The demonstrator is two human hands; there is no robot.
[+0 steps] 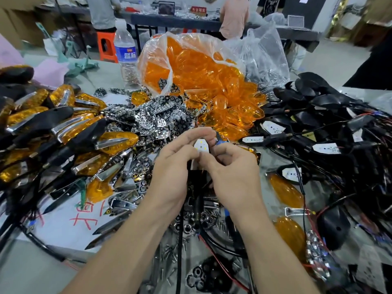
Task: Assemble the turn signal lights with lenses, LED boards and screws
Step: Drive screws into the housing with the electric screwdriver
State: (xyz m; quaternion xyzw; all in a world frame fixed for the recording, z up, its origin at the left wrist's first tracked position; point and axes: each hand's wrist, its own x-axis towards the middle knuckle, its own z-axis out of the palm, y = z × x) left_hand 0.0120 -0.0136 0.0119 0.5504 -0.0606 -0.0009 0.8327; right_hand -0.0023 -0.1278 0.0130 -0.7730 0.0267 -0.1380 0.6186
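Far left: a heap of assembled turn signal lights (63,128), overlapped beyond counting. Centre: the left hand (176,164) and right hand (231,168), fingers curled, together pinch one white LED board (201,146) above the table. Fingertips hide its lower half, and the dark part beneath it cannot be identified. Behind: one open bag of orange lenses (191,64). Right: tangled black housings (318,124) with wires, blurred; two loose lenses (286,192) lie beside the right forearm.
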